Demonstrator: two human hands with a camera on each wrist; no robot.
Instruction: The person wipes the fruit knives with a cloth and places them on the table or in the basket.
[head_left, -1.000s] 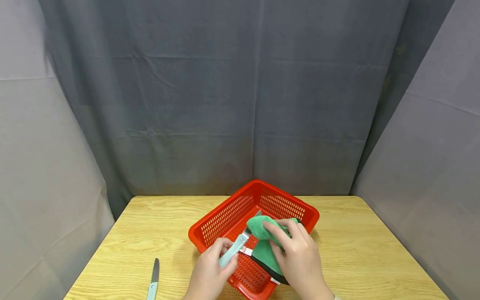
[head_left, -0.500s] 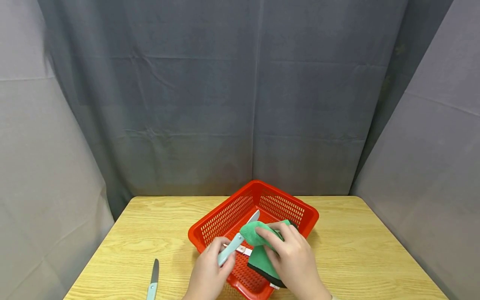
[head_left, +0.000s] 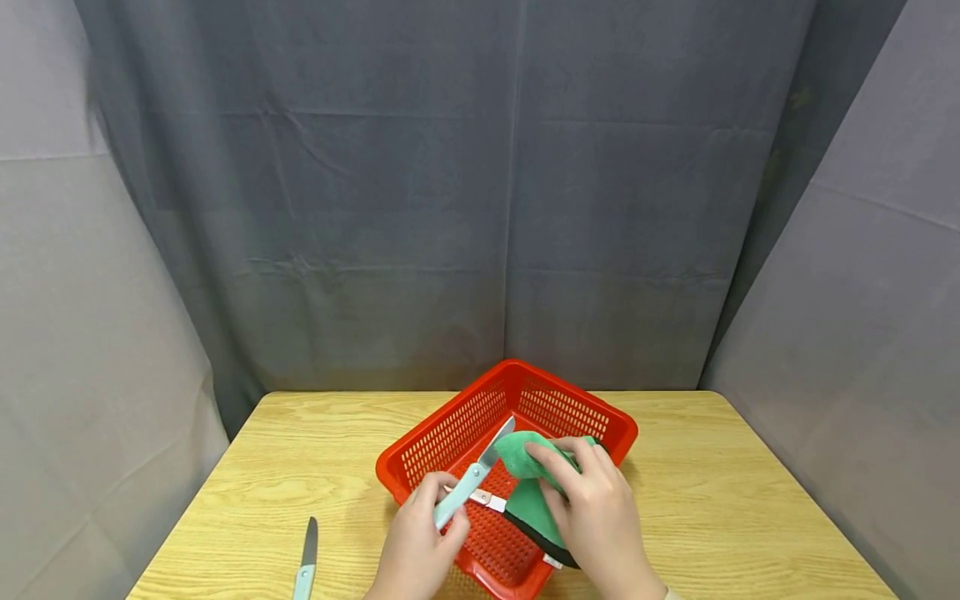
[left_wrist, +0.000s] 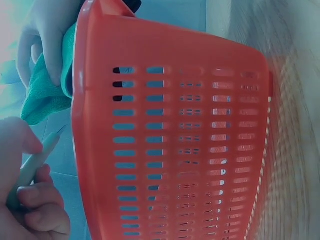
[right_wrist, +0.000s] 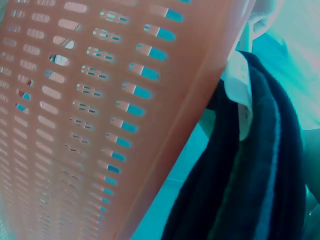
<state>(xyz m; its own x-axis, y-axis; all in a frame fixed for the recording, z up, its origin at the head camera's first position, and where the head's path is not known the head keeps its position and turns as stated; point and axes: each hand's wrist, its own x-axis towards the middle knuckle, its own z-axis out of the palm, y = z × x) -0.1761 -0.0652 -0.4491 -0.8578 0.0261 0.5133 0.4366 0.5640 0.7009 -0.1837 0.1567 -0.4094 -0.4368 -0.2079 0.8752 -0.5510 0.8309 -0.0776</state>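
My left hand (head_left: pixel 418 533) grips the light-blue handle of a knife (head_left: pixel 459 497), its blade angled up and to the right over the red basket (head_left: pixel 405 457). A green cloth (head_left: pixel 519 456) with black edging is pinched in my right hand (head_left: pixel 596 504). The cloth's upper fold sits right at the blade, and the rest hangs over the basket. The left wrist view shows the knife handle (left_wrist: pixel 37 162) between thumb and curled fingers. In the right wrist view, the black edging (right_wrist: pixel 265 165) and a white tag (right_wrist: pixel 240 82) hang beside the basket wall.
Another knife (head_left: pixel 309 558) with a light-blue handle lies on the wooden table (head_left: pixel 240 475) at the left, cut off by the frame. Inside the basket lies a white-and-pinkish riveted utensil (head_left: pixel 486 498), partly hidden. Grey curtains (head_left: pixel 390 208) surround the table.
My right hand slid the cloth down the blade to the handle, then back up and right. More of the blade shows now than a second ago. The left hand barely shifts.
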